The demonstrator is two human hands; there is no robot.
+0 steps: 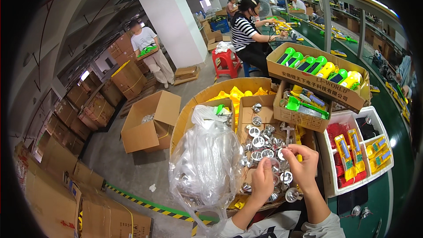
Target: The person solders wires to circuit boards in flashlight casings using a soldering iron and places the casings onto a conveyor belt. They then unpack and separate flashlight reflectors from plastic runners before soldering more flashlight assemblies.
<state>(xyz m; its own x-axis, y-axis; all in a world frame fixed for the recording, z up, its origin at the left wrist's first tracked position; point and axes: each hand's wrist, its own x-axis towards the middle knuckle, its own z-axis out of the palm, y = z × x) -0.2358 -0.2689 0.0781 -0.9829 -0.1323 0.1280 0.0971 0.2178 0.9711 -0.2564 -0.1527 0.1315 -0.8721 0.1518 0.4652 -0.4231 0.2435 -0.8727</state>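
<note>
Above a cardboard box of silvery reflector cups (258,142), my two hands are close together. My left hand (261,183) is closed, its thumb raised, at a small round clear-rimmed piece (275,166). With thumb and finger pressed together, my right hand (304,164) pinches something too small to make out. A pale T-shaped part (287,133) stands just beyond those fingertips; whether it is held I cannot tell. Another round cup (292,195) shows below my right hand. To the left, a clear plastic bag (205,158) of shiny parts drapes over the box edge.
Yellow casings (238,96) lie behind the cups. A carton of green and yellow lights (318,78) stands on a smaller parts box (299,114). A white foam tray (381,172) holds wired yellow units. An open carton (152,121) sits on the floor; co-workers line the green bench.
</note>
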